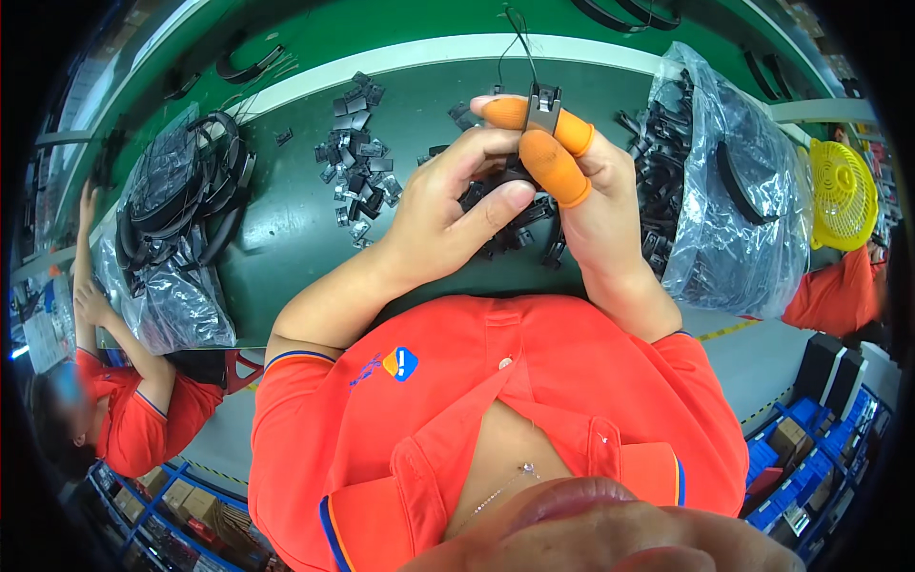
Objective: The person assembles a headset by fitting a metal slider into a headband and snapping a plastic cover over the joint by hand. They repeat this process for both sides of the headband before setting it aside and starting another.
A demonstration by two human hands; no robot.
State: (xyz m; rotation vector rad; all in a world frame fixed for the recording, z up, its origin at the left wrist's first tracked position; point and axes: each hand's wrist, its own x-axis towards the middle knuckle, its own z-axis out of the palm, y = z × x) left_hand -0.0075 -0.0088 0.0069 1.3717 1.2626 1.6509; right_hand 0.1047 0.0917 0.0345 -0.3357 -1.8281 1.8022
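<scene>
In the head view, the right hand's (605,214) grip, in orange finger cots (556,170), pinches an upright black part (543,107) above the worktop (276,238); a thin cable (530,62) rises behind it. The left hand (443,214) curls beside its lower end; whether that grip pinches it, I cannot tell. Black pieces (360,153) lie leftward; a clear bag (734,253) stands right.

Dressed in a red-orange, short-sleeved polo shirt (572,381) across the lower middle of the frame, with a pale button (506,363), blue-and-orange trim (333,534) and a blue, orange and white emblem (400,364) left of centre. Wearing orange covers (557,173) on two fingers (602,155) of the right hand (607,205), plus a thin necklace (490,497) with a small pendant (526,469).
</scene>
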